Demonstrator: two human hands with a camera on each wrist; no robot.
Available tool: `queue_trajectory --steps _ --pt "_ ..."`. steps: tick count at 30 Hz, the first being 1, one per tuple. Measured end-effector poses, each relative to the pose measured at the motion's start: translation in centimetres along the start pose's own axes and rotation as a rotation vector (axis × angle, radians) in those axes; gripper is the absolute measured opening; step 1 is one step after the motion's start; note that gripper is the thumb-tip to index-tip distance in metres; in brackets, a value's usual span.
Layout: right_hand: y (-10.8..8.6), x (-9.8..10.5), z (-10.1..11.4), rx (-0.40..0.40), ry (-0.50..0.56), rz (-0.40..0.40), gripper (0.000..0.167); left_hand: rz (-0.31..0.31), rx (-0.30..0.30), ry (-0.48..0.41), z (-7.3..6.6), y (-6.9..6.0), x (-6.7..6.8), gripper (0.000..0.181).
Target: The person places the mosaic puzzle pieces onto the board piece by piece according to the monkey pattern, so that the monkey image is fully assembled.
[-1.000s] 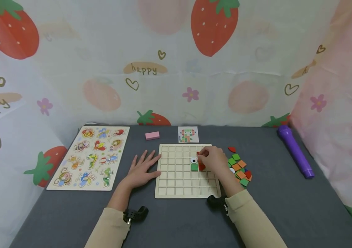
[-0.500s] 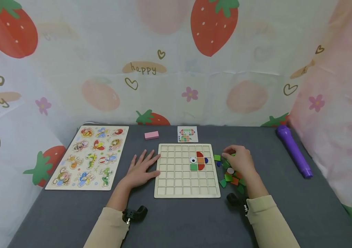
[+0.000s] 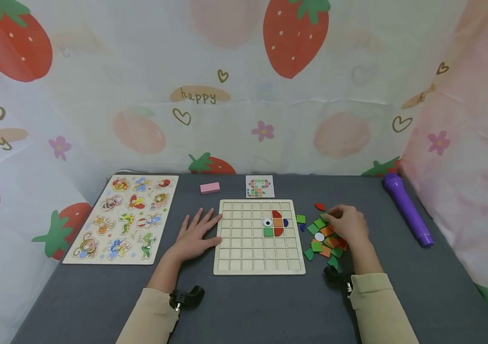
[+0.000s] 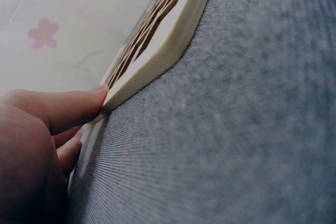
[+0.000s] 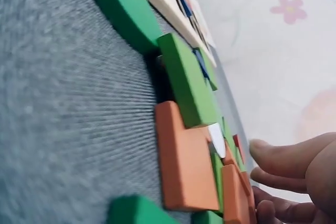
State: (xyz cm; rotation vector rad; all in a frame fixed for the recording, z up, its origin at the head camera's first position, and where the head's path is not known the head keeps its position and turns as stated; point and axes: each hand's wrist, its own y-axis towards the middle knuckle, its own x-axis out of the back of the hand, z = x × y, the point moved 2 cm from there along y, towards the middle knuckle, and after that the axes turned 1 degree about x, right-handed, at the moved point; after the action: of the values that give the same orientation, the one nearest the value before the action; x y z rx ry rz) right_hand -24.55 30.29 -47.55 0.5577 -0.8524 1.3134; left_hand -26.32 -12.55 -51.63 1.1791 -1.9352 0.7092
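A wooden grid board [image 3: 246,248] lies on the table. Set in its cells are red pieces [image 3: 277,232], an orange square [image 3: 278,222], a green square [image 3: 268,231], an eye piece [image 3: 267,222] and a blue half-round piece [image 3: 285,222]. My left hand [image 3: 198,237] lies with spread fingers beside the board, its thumb touching the left edge. Right of the board, my right hand [image 3: 349,224] is over the loose coloured tiles [image 3: 324,251]. In the right wrist view, its thumb [image 5: 283,156] and fingers are bent near the tiles, with nothing visible between them.
Behind the board lies a small pattern card [image 3: 259,186], with a pink block [image 3: 210,188] to its left. A sticker sheet [image 3: 123,220] with cartoon insects occupies the left side. At the far right lies a purple microphone-shaped stick [image 3: 407,210]. Printed cloth hangs behind.
My right hand has left the board and moved right to the loose tiles, shifting further right across them. A blue piece now shows in the board beside the orange square. The left hand stays put.
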Motion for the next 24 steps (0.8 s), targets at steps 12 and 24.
queue_trajectory --steps 12,24 --pt "0.4 -1.0 0.1 -0.007 -0.006 -0.015 0.035 0.003 0.002 0.004 -0.2 0.1 0.0 0.072" --pt "0.6 -1.4 0.4 0.043 0.103 0.032 0.038 0.002 -0.003 0.001 0.1 0.0 -0.1 0.073"
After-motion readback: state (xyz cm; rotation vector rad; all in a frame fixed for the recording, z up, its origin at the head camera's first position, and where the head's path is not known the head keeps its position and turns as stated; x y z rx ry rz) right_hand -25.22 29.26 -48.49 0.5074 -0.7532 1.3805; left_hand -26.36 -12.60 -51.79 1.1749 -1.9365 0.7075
